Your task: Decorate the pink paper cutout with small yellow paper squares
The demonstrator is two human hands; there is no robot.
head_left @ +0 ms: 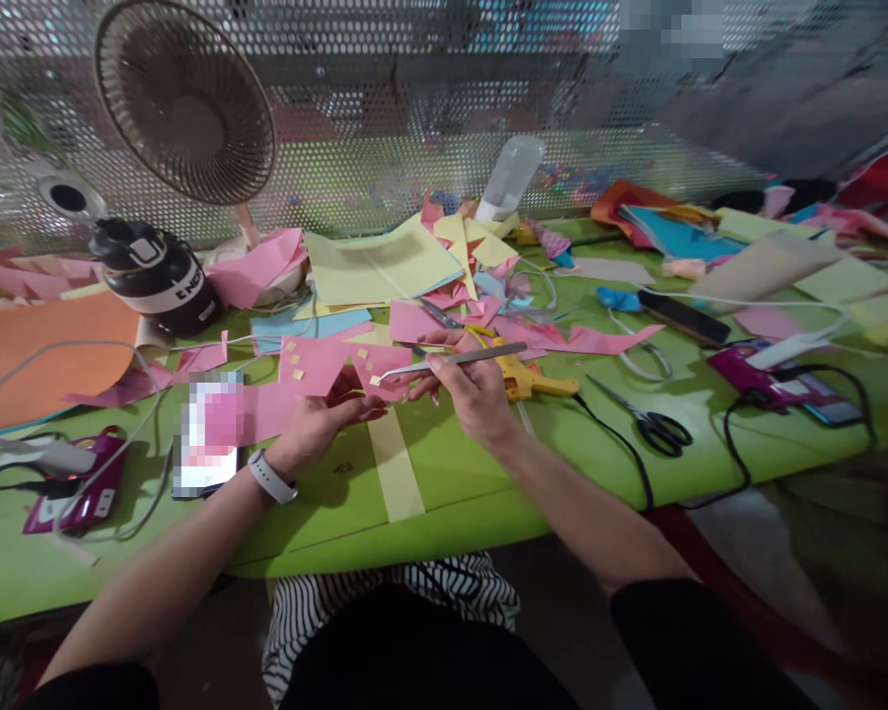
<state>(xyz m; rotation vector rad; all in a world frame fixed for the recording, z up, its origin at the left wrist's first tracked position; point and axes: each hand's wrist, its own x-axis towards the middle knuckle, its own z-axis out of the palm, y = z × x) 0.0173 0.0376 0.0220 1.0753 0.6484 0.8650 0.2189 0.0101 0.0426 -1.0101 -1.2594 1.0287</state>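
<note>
My left hand (330, 419) holds a pink paper piece (312, 363) from below, its fingers partly hidden under the paper. Small yellow squares dot this paper, some on its left part and some on its right. My right hand (474, 390) is closed on silver tweezers (481, 353), whose tips point left and touch or nearly touch a yellow square (375, 381) on the right part. Beneath the hands, a pale yellow strip (396, 468) lies on the green table (474, 503). A yellow glue gun (537, 380) lies just right of my right hand.
Black-handled scissors (662, 432) lie at the right, near a black cable. A phone (207, 434) with a lit screen is at the left. Farther back stand a fan (185, 104), a black bottle (159, 281) and a clear bottle (510, 177), among paper sheets (377, 261).
</note>
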